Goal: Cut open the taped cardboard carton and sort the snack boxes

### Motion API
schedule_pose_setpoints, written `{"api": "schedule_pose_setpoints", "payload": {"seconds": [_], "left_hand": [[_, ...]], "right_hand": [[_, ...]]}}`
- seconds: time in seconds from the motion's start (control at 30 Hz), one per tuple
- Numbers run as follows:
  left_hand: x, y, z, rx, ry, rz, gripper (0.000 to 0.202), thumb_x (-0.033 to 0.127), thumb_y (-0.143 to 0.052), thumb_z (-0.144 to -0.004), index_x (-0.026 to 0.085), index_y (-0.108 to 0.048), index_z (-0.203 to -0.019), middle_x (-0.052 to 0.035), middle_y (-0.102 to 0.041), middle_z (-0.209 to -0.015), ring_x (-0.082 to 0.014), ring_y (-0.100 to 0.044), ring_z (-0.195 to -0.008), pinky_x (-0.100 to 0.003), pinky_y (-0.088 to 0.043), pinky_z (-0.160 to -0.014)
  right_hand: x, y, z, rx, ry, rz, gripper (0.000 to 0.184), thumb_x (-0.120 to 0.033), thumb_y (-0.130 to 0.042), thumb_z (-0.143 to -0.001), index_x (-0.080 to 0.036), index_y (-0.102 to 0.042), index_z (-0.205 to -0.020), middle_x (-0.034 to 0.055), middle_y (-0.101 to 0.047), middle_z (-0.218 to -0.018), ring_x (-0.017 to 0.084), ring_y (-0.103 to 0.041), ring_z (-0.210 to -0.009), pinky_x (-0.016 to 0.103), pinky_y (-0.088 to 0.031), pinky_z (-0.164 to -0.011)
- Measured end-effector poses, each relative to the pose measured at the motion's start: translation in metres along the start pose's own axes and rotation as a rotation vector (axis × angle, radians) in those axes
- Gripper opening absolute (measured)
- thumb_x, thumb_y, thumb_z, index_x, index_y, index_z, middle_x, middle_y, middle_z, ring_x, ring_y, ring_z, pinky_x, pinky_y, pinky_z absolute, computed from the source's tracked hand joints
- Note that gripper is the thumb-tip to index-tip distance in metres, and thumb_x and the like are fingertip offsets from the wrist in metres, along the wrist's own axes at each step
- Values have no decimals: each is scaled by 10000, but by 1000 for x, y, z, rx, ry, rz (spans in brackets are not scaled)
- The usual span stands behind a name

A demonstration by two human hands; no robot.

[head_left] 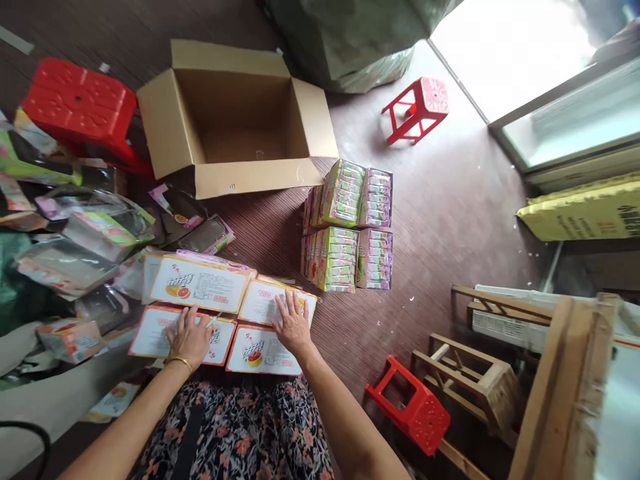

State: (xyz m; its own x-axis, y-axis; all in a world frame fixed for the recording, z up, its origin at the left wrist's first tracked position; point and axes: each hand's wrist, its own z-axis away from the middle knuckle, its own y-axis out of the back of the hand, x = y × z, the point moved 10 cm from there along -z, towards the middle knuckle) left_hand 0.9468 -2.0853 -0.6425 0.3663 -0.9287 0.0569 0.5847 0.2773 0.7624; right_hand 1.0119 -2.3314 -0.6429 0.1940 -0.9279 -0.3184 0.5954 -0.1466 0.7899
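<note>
My left hand rests with bent, parted fingers on the near left white printed box, which has an orange border. My right hand lies spread across the far right white box and reaches towards the near right one. A fourth white box, with a grapefruit picture, sits at the far left of this group. The boxes stand side by side in two rows in front of my lap. How deep they are stacked is hidden. Beside my left fingers is a small pale yellowish piece I cannot make out.
Ahead stands an open cardboard carton. Green and purple packs of sachets are stacked right of it. Torn packaging is heaped at left beside a red stool. More red stools and wooden stools stand at right.
</note>
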Motion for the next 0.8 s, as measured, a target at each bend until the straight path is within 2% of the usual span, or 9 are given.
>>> {"api": "schedule_pose_setpoints", "payload": {"seconds": [0.1, 0.27, 0.37, 0.47, 0.57, 0.67, 0.73, 0.8], "left_hand": [[0, 6, 3, -3, -50, 29, 376, 220, -375, -917, 181, -652, -1168, -144, -335, -1508, -344, -225, -1422, -629, -335, -1056], [-7, 13, 17, 5, -93, 45, 374, 213, -394, -902, 165, -640, -1180, -142, -413, -1452, -320, -299, -1383, -537, -322, -1105], [-20, 13, 38, 49, -88, 64, 357, 214, -388, -897, 163, -652, -1133, -148, -471, -1393, -321, -349, -1345, -520, -339, -1092], [-39, -2, 72, 112, -36, 112, 338, 222, -388, -886, 161, -655, -1084, -154, -533, -1311, -313, -425, -1285, -485, -375, -1067], [-62, -42, 129, 131, 95, 239, 327, 228, -354, -879, 161, -653, -995, -142, -598, -1185, -266, -557, -1124, -422, -436, -1013], [-82, -100, 217, 140, 335, 463, 326, 241, -334, -864, 185, -642, -952, -107, -642, -1084, -215, -618, -1024, -356, -483, -961], [-91, -141, 292, 142, 576, 566, 320, 251, -367, -829, 207, -651, -970, -84, -671, -1042, -208, -633, -1036, -332, -501, -946], [-87, -174, 371, 141, 806, 600, 317, 250, -422, -773, 213, -673, -963, -78, -698, -981, -226, -652, -1025, -328, -524, -915]], "right_hand": [[-1, -8, 11, -54, -39, -10, 623, -481, -467, -934, -258, -324, -1498, 61, -154, -1606, 270, -65, -1487, 532, -23, -1176], [-8, -9, 21, -42, -107, 5, 627, -444, -469, -933, -239, -315, -1505, 56, -133, -1607, 269, -44, -1488, 511, -35, -1183], [-17, -4, 20, -61, -105, 15, 602, -415, -456, -937, -238, -333, -1498, 54, -136, -1605, 268, -69, -1487, 510, -62, -1182], [-29, 0, 22, -80, -81, 36, 583, -362, -446, -934, -218, -351, -1491, 66, -153, -1602, 271, -97, -1484, 502, -112, -1179], [-44, 1, 45, -76, 24, 74, 543, -293, -401, -936, -196, -397, -1470, 74, -197, -1591, 259, -141, -1477, 469, -161, -1178], [-44, -5, 94, -112, 223, 133, 539, -261, -362, -923, -192, -433, -1453, 71, -259, -1571, 255, -195, -1465, 467, -202, -1174], [-21, -11, 134, -155, 335, 191, 551, -248, -358, -893, -187, -478, -1427, 77, -307, -1551, 257, -236, -1452, 459, -235, -1172], [17, -16, 171, -203, 401, 218, 541, -255, -369, -856, -220, -566, -1359, 80, -396, -1507, 251, -315, -1420, 426, -324, -1141]]}}
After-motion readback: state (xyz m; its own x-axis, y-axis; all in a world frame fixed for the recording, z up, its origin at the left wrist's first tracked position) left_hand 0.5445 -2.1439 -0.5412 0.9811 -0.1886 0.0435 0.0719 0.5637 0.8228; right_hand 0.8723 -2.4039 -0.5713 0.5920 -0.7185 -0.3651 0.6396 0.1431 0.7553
